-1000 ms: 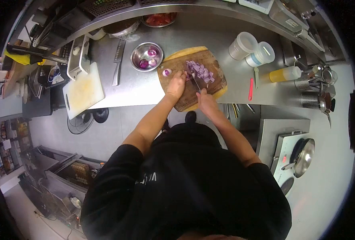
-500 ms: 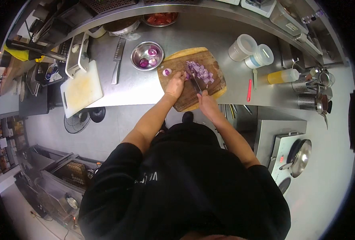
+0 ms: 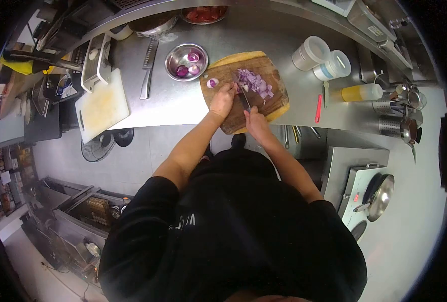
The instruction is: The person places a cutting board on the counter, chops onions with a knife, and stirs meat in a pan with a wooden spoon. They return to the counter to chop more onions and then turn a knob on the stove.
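Note:
On the wooden cutting board [image 3: 279, 95] lies a heap of chopped red onion [image 3: 256, 83]. My right hand [image 3: 256, 123] is closed round the handle of a knife [image 3: 245, 102], its blade pointing up and left beside the heap. My left hand [image 3: 223, 99] has its fingers bent together on a small piece of red onion [image 3: 235, 87], next to the blade. A larger onion piece [image 3: 212, 83] sits at the board's left edge. Several onion pieces lie in the steel bowl [image 3: 168, 64] to the board's left.
Left of the bowl are a large knife [image 3: 147, 75] and a white cutting board [image 3: 102, 105]. At right stand two plastic tubs [image 3: 311, 53] [image 3: 333, 65], a red-handled tool [image 3: 318, 108] and a yellow bottle [image 3: 362, 93]. A pan [image 3: 381, 198] rests lower right.
The view has shifted slightly. Both hands remain over the board, with the knife still in my right hand and my left fingers at the onion.

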Tool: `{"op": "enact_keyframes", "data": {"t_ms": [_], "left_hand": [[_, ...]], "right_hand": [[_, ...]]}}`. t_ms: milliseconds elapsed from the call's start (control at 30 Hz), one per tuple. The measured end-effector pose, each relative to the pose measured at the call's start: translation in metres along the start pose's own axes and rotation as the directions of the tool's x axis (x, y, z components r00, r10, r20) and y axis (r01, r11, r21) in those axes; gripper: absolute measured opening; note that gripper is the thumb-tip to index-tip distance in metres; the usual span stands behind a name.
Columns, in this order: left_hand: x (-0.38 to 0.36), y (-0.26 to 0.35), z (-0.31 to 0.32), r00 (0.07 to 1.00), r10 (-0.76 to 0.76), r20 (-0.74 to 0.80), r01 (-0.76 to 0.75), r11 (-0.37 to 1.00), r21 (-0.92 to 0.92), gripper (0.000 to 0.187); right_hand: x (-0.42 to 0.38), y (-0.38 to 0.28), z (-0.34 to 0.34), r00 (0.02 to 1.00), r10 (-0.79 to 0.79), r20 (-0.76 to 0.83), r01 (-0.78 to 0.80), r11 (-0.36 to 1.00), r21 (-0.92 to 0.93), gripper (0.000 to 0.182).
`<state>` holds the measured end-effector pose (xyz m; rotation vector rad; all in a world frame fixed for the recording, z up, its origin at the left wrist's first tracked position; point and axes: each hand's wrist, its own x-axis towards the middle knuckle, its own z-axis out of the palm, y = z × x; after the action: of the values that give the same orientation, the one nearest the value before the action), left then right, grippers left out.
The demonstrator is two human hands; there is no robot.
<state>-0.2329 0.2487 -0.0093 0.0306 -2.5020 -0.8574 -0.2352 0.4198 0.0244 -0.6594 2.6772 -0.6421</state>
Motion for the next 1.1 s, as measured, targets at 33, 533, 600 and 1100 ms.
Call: {"op": "enact_keyframes", "data": {"t_ms": [33,533,600,1100], "left_hand": [[0.001,-0.001,0.0,1.0,-0.001,0.009,0.001,1.0,0.01,0.02],[0.01,0.011,-0.004,0.991,-0.047,0.126,0.034,0.994,0.107,0.025],[0.01,0.014,-0.003,0.986,-0.072,0.151,0.057,0.993,0.099,0.025],[0.012,0.008,-0.003,0.989,-0.058,0.135,0.035,0.985,0.168,0.021]], "right_hand": [[0.004,0.003,0.002,1.0,-0.005,-0.002,0.005,1.0,0.002,0.033],[-0.009,0.012,-0.025,0.999,0.022,0.043,-0.024,0.999,0.046,0.035],[-0.005,0.014,-0.011,0.999,0.03,0.032,-0.033,0.994,0.105,0.037],[0.005,0.011,0.002,0.997,0.003,-0.075,0.003,0.997,0.074,0.037]]}}
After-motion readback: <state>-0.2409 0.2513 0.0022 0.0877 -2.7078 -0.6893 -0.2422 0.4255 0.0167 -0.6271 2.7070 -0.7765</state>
